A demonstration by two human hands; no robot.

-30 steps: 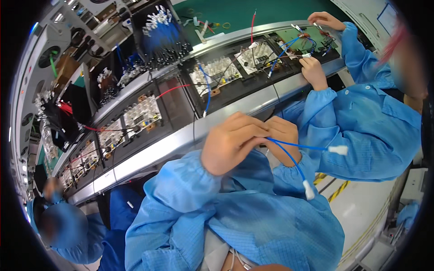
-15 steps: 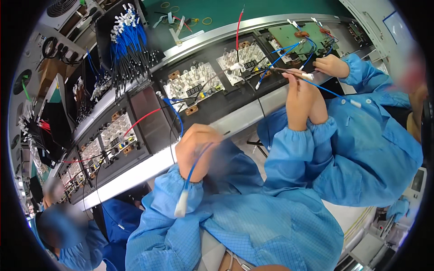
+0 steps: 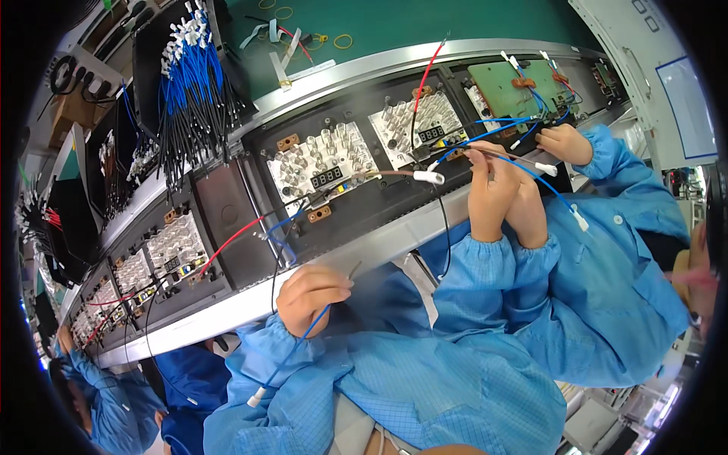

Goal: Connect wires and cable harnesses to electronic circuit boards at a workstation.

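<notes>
Low in the middle, my left hand [image 3: 312,294] is closed around a blue wire [image 3: 302,339], pinched near the fingertips. Its white connector [image 3: 258,397] hangs beside my sleeve, and a thin greyish end pokes out past the fingers. My right hand [image 3: 489,193] is pinched on wires beside the front edge of the fixture; a blue wire [image 3: 542,180] and a brown wire run from there, ending in white connectors. A co-worker's hands [image 3: 563,144] are close by, one partly behind mine. Nearest my left hand, a white circuit board [image 3: 322,163] with clear tubes and a small display sits in a black tray.
A second white board [image 3: 413,129] and a green board [image 3: 512,95] stand farther right along the line. Bundles of blue wires [image 3: 193,80] hang at the back left. Scraps lie on the green mat [image 3: 409,21]. A metal rail [image 3: 189,307] edges the near side.
My view has shifted a little. The left hand has moved down, and its blue wire has swung outward to the lower left. My right hand stays near the same spot.
</notes>
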